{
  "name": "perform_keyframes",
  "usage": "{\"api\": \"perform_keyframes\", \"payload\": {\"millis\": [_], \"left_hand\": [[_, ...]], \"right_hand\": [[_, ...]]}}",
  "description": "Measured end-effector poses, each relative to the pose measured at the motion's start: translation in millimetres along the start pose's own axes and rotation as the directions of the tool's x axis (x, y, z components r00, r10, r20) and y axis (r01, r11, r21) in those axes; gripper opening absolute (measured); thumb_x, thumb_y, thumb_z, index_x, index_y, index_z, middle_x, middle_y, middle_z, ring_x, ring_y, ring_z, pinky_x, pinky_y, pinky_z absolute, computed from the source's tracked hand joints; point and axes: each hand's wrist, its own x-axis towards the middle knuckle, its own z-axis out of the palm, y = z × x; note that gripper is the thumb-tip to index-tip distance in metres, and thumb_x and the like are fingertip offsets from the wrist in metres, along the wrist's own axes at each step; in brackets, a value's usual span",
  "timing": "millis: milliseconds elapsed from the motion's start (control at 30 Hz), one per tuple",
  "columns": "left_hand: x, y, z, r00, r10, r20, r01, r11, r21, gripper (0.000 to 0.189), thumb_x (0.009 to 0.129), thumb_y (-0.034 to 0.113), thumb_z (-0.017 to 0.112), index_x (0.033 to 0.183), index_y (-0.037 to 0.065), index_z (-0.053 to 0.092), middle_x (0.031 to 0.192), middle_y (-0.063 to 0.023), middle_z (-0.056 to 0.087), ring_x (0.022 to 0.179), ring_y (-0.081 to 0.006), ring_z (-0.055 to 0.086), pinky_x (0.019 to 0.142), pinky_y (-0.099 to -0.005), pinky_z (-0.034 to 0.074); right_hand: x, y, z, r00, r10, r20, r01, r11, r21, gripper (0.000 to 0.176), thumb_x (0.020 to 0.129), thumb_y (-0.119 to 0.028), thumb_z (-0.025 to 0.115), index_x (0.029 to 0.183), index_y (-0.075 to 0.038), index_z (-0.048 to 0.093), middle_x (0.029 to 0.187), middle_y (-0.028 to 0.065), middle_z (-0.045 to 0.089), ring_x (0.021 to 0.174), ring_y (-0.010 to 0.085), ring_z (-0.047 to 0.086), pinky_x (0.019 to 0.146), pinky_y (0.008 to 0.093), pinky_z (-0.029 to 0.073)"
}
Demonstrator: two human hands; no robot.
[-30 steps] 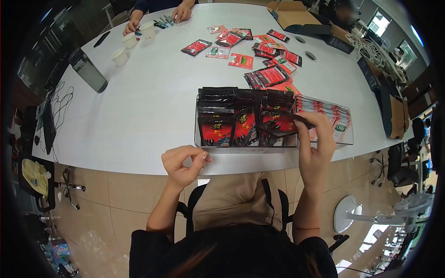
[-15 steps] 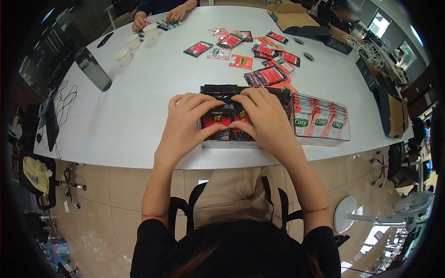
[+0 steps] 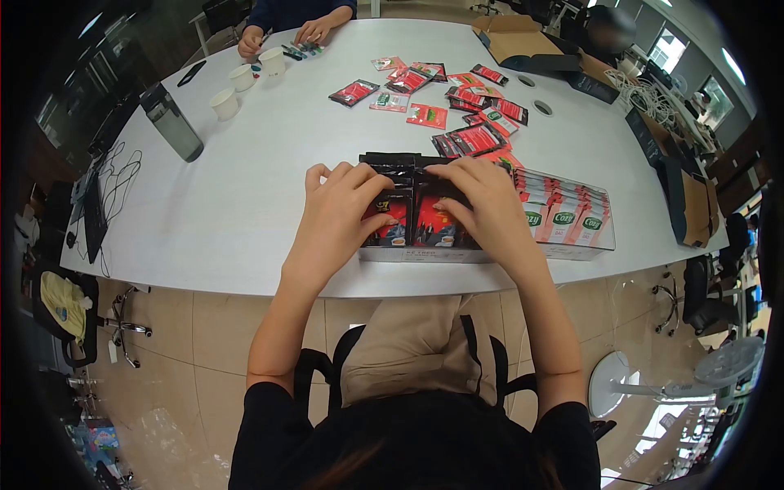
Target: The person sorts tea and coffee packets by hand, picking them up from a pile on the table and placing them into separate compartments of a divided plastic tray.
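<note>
A clear box (image 3: 425, 256) of upright black and red coffee sachets (image 3: 437, 224) stands at the table's front edge. My left hand (image 3: 343, 204) reaches over its left part, thumb and fingers apart on the front and top of the sachets. Over the right part, my right hand (image 3: 482, 196) rests the same way, thumb on a red sachet front and fingertips on top. How firmly either hand grips a sachet is hidden. Beside it on the right is a clear box with pink and white Cozy sachets (image 3: 563, 219).
Loose red, black and pink sachets (image 3: 469, 139) lie beyond the boxes. A bottle (image 3: 171, 122), paper cups (image 3: 224, 104) and a phone (image 3: 192, 73) are at left. Another person's hands (image 3: 314, 30) handle small items. Open cartons (image 3: 514, 41) and cables (image 3: 645, 94) line the right.
My hands have moved apart, the thumbs no longer close together, and more of the red sachet fronts shows between them. The view has shifted slightly.
</note>
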Motion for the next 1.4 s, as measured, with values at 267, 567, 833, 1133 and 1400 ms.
{"api": "perform_keyframes", "payload": {"millis": [267,567,833,1133,1400], "left_hand": [[-16,-5,7,0.989,-0.036,-0.147,0.019,0.994,-0.111,0.037,0.071,0.015,0.076,0.106,0.01,0.065,0.108,-0.0044,0.06,0.102,-0.021,0.055,0.094,-0.0381,0.034],[-40,-3,45,0.91,-0.342,-0.236,0.152,0.804,-0.575,0.042,0.083,0.007,0.06,0.124,0.005,0.054,0.136,-0.0146,0.045,0.126,-0.0277,0.044,0.096,-0.0398,0.044],[-42,-8,52,0.945,-0.325,-0.029,0.199,0.646,-0.736,0.055,0.086,0.009,0.055,0.139,0.006,0.039,0.147,-0.0175,0.029,0.133,-0.0307,0.035,0.099,-0.0404,0.043],[-43,-8,55,0.93,-0.362,-0.068,0.205,0.663,-0.72,0.055,0.083,0.012,0.059,0.136,0.005,0.044,0.145,-0.021,0.033,0.127,-0.0314,0.043,0.092,-0.038,0.048],[-40,-5,54,0.918,-0.391,-0.065,0.22,0.639,-0.737,0.052,0.083,0.01,0.058,0.134,0.005,0.046,0.145,-0.0203,0.034,0.129,-0.0314,0.042,0.093,-0.0407,0.049]], "right_hand": [[-44,-33,-41,0.924,0.2,0.325,-0.208,0.978,-0.01,0.037,0.082,-0.037,0.067,0.104,-0.007,0.065,0.081,0.0094,0.061,0.082,0.0267,0.059,0.073,0.0356,0.047],[-32,-26,-32,0.799,0.233,0.554,-0.277,0.961,-0.004,0.056,0.079,-0.053,0.065,0.119,-0.013,0.062,0.096,0.0136,0.062,0.089,0.03,0.061,0.077,0.0383,0.049],[-38,-21,-20,0.861,0.197,0.47,-0.216,0.976,-0.013,0.067,0.074,-0.058,0.067,0.123,-0.013,0.06,0.1,0.0113,0.059,0.092,0.0281,0.061,0.076,0.0372,0.05],[-33,-24,-11,0.888,0.184,0.422,-0.22,0.975,0.038,0.053,0.084,-0.05,0.06,0.121,-0.012,0.061,0.101,0.0094,0.06,0.089,0.027,0.06,0.079,0.0362,0.048],[-50,-18,0,0.996,0.081,-0.033,-0.075,0.984,0.164,0.031,0.075,-0.025,0.075,0.096,-0.005,0.066,0.086,0.006,0.063,0.085,0.0241,0.06,0.075,0.0359,0.046]]}}
